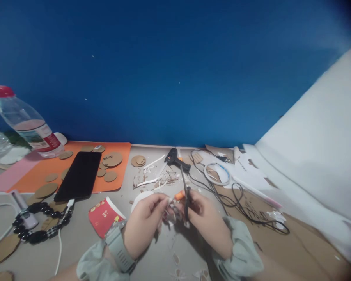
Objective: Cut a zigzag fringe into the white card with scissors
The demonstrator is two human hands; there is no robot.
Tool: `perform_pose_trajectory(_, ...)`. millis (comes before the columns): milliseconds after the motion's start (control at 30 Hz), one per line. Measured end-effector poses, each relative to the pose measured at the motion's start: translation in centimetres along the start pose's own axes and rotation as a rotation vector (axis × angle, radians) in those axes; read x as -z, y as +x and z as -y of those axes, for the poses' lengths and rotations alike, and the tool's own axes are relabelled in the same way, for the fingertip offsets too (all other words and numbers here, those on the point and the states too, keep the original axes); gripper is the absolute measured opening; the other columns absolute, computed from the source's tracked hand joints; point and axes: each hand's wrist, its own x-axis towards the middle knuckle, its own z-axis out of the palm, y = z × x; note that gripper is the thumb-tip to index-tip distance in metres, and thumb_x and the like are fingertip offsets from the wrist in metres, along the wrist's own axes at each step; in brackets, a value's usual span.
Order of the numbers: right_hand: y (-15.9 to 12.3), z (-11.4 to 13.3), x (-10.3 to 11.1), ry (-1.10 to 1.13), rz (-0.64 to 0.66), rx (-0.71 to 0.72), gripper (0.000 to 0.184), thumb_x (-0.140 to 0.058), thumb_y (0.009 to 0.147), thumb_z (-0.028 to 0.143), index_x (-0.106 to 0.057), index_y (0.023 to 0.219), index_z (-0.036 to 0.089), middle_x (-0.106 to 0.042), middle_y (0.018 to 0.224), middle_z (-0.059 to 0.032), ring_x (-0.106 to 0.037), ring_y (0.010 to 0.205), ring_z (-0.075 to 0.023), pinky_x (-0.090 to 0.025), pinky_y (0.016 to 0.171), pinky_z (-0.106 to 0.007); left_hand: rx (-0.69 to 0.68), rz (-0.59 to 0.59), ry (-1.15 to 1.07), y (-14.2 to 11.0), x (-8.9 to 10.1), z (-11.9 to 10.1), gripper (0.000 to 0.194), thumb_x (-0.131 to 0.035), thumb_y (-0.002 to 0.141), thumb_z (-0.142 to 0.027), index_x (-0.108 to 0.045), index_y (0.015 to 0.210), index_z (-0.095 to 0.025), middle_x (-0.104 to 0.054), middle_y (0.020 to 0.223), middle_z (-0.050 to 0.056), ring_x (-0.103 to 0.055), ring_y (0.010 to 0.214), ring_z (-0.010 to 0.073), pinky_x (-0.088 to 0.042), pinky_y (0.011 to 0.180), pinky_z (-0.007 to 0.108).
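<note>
My left hand (148, 218) is closed, its thumb and fingertips pinching a small whitish scrap (170, 201) whose kind I cannot make out. Just to its right, my right hand (203, 212) is closed around what look like scissors (187, 203), with black and orange handle parts and a thin dark blade pointing away. The fingers of both hands nearly meet, hiding part of what lies between them. A white round piece (142, 198) shows behind my left hand. Beyond the hands, a black glue gun (175, 158) lies on the grey table.
Paper shreds (169, 177) lie ahead. On the left are a black phone (80, 175), cardboard discs (112, 159), a red paper piece (105, 218), a black bead bracelet (36, 236) and a bottle (32, 125). On the right are a black cable (236, 201) and a tape roll (206, 171).
</note>
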Motion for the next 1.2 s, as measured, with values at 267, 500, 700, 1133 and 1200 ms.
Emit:
perform_pose_trajectory(267,0.1,0.5,0.0,0.053,0.008,-0.087,0.012,-0.056,0.079,0.019,-0.061,0.089,0.019,-0.061,0.07,0.0015,-0.06,0.062,-0.0169,-0.047,0.058,-0.026,-0.16,-0.011,0.213,-0.3,0.0,-0.8,0.029,-0.042,0.09,-0.029,-0.061,0.07,-0.02,-0.066,0.067,0.0,-0.061,0.063,0.0147,-0.045,0.065,0.023)
perform_pose_trajectory(500,0.2,0.7,0.0,0.06,0.027,-0.111,0.009,-0.059,0.079,0.024,-0.06,0.085,0.018,-0.06,0.067,0.0025,-0.056,0.056,-0.0144,-0.045,0.055,-0.025,-0.151,0.011,0.272,-0.4,0.1,-1.2,0.032,-0.041,0.09,-0.032,-0.059,0.066,-0.02,-0.064,0.063,-0.001,-0.059,0.061,0.0148,-0.043,0.062,0.023)
perform_pose_trajectory(700,0.2,0.6,0.1,0.08,0.037,-0.128,0.007,-0.057,0.079,0.02,-0.059,0.086,0.018,-0.056,0.064,0.0044,-0.054,0.053,-0.0129,-0.044,0.051,-0.023,-0.196,0.038,0.359,-0.7,0.2,-1.4,0.033,-0.04,0.091,-0.032,-0.056,0.065,-0.02,-0.063,0.064,-0.001,-0.057,0.065,0.0145,-0.041,0.064,0.022)
perform_pose_trajectory(1133,0.2,0.9,0.1,0.039,0.082,-0.093,0.006,-0.053,0.08,0.014,-0.055,0.083,0.018,-0.057,0.068,0.0027,-0.056,0.057,-0.0131,-0.046,0.052,-0.022,-0.2,0.082,0.367,-0.8,0.0,-0.8,0.027,-0.04,0.09,-0.024,-0.054,0.067,-0.02,-0.061,0.065,-0.002,-0.057,0.066,0.0135,-0.042,0.067,0.023)
perform_pose_trajectory(1200,0.2,0.9,0.2,0.03,0.086,-0.09,0.004,-0.053,0.081,0.015,-0.055,0.083,0.018,-0.057,0.068,0.0028,-0.058,0.059,-0.0133,-0.046,0.053,-0.022,-0.209,0.07,0.385,-0.7,0.0,-0.7,0.027,-0.04,0.09,-0.026,-0.055,0.068,-0.019,-0.061,0.066,-0.002,-0.057,0.066,0.0137,-0.042,0.068,0.023)
